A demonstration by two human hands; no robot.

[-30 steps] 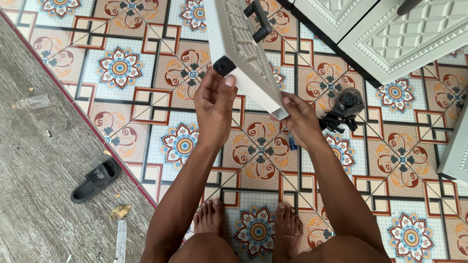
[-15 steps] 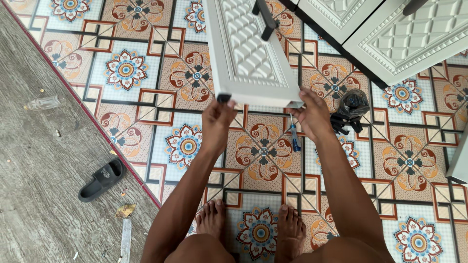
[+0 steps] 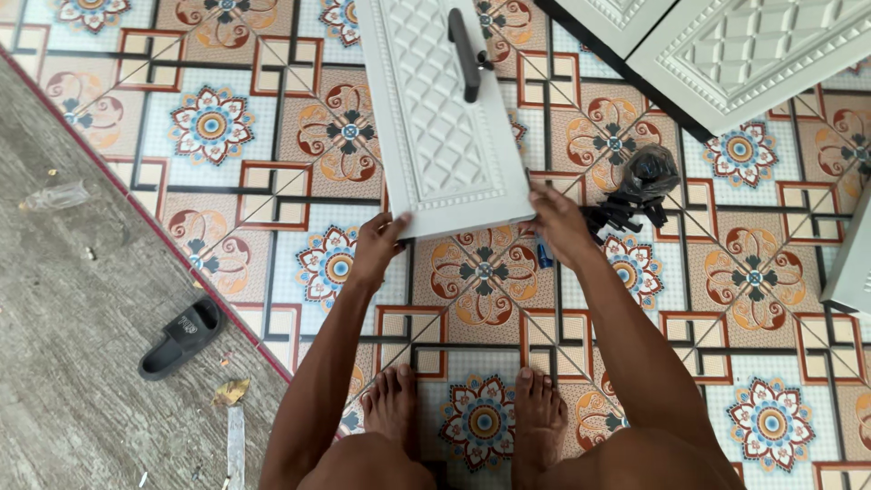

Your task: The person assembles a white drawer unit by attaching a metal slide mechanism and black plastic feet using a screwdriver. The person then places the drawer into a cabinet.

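My left hand [image 3: 379,245] grips white cabinet door [image 3: 445,118] near corner at 7 o'clock, right hand [image 3: 558,222] at 5; door held above tiled floor [image 3: 272,181]. Black handle [image 3: 464,54] up top. Black sandal [image 3: 180,338] at 8.

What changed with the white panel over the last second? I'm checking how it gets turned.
The white panel turned from tilted on edge to lying flat, patterned face and black handle up. The left hand moved from its side down to the near left corner; the right hand kept the near right corner. The sandal, the black bag and the feet stayed put.
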